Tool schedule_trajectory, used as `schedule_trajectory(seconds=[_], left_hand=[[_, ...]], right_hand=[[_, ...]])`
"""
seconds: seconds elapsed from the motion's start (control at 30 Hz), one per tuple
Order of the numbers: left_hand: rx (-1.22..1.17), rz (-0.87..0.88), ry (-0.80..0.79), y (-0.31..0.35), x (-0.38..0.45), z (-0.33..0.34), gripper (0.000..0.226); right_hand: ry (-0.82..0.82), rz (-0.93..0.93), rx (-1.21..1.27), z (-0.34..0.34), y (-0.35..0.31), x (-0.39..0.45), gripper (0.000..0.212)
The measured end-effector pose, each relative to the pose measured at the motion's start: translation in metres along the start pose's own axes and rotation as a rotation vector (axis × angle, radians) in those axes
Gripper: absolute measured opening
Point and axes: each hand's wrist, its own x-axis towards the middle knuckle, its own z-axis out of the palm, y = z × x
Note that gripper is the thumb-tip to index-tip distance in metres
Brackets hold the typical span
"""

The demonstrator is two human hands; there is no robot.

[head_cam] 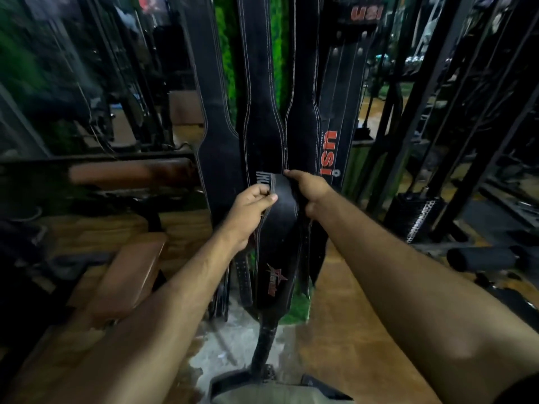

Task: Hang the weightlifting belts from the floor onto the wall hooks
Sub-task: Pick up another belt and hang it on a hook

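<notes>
Nearest the camera, the narrow tail of a black belt (277, 252) trails down toward the concrete floor (221, 354), its long axis running near vertical, the wide padded part with a red star logo uppermost. Higher up, the left hand (250, 208) pinches the belt's left edge between thumb and curled fingers, and the right hand (309, 189) grips its top right edge. Just behind, four hanging belts (259, 112) drape straight down against the green wall (226, 53), one lettered USI.
</notes>
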Motion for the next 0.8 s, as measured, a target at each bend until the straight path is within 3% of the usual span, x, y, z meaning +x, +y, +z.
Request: schedule_trajectory(seconds=[0.07,0.13,0.23,0.3,0.37,0.47,0.57,0.67,0.8], left_hand=[[-0.021,-0.030,0.007,0.004,-0.001,-0.009,0.008],[-0.053,-0.042,0.047,0.011,-0.004,-0.016,0.009],[-0.087,0.050,0.051,0.016,-0.003,-0.024,0.020],[-0.021,0.130,0.011,0.025,-0.004,-0.030,0.023],[0.025,0.165,-0.058,0.033,-0.004,-0.038,0.027],[0.062,0.130,-0.151,0.039,-0.007,-0.055,0.026],[0.078,0.079,-0.132,0.042,0.000,-0.074,0.018],[0.045,0.119,-0.069,0.052,0.011,-0.076,0.015],[0.083,0.174,-0.195,0.063,0.022,-0.079,0.023]], right_hand=[[-0.017,-0.170,-0.028,0.013,0.000,-0.003,0.016],[-0.097,-0.316,-0.053,0.021,0.002,-0.007,0.029],[-0.143,-0.371,-0.079,0.024,-0.005,-0.012,0.023],[-0.129,-0.290,-0.016,0.030,-0.015,-0.012,0.032],[-0.102,-0.093,0.021,0.039,-0.022,-0.009,0.044],[-0.076,0.024,0.083,0.059,-0.030,-0.009,0.025],[-0.022,-0.133,0.090,0.079,-0.029,-0.008,0.018],[-0.094,-0.349,0.039,0.089,-0.024,-0.010,0.011],[-0.134,-0.509,0.035,0.092,-0.044,-0.010,0.020]])
